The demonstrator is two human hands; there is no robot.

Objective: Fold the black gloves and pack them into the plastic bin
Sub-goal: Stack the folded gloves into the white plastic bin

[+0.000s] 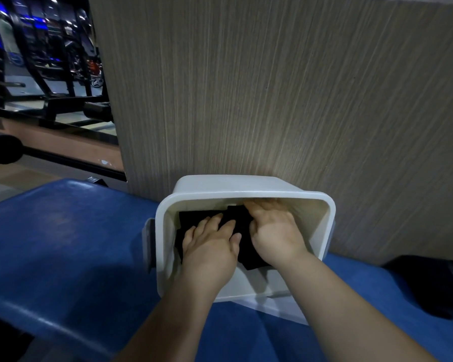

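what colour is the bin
White bin, clearest in the head view.

left hand point(209, 246) | right hand point(275, 231) | pressing black gloves point(194, 218) (inside plastic bin point(162, 231))

Bin point(162, 257) sits on the padded bench point(63, 244), backed against the wall panel point(272, 100). Gloves point(194, 218) lie inside, toward its left wall. Left hand point(209, 249) rests flat on them; right hand point(275, 231) is just beside it and deeper in, fingertips blurred, probably on the gloves too. A bag point(429, 283) lies on the bench well right of the bin, and equipment frames point(50, 61) stand far back left.
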